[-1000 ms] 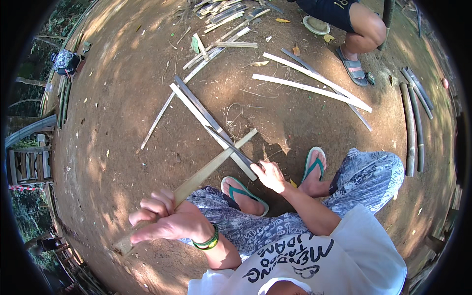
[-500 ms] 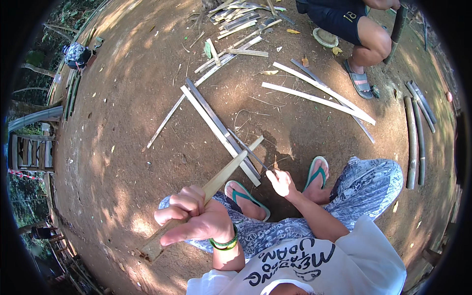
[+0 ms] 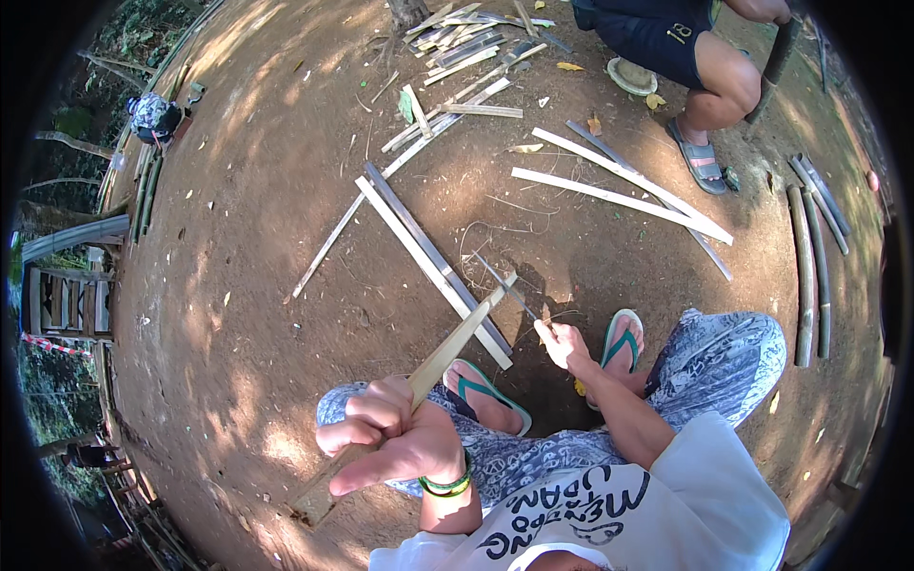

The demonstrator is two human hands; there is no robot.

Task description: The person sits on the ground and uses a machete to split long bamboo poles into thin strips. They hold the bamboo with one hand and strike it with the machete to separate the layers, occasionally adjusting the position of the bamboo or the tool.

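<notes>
My left hand (image 3: 400,430) is closed around a long pale bamboo strip (image 3: 446,357), which slants from the lower left toward the middle. In my right hand (image 3: 564,344) is a thin-bladed knife (image 3: 503,282), its handle mostly hidden by the fingers. The blade crosses close to the strip's far end; whether the two touch I cannot tell. Just beyond, a pair of bamboo slats (image 3: 427,255), one pale and one dark, lies side by side on the ground.
More slats (image 3: 624,195) lie ahead to the right, and a heap of split bamboo (image 3: 466,43) sits by a tree trunk (image 3: 408,11). Bamboo poles (image 3: 804,276) rest at the right. Another person (image 3: 719,76) squats at the upper right. My sandalled feet (image 3: 486,395) flank the work.
The knife has slid along the bamboo strip toward its far end, and my right hand has shifted slightly away and right. My left hand keeps its hold. The whole view has shifted a little.
</notes>
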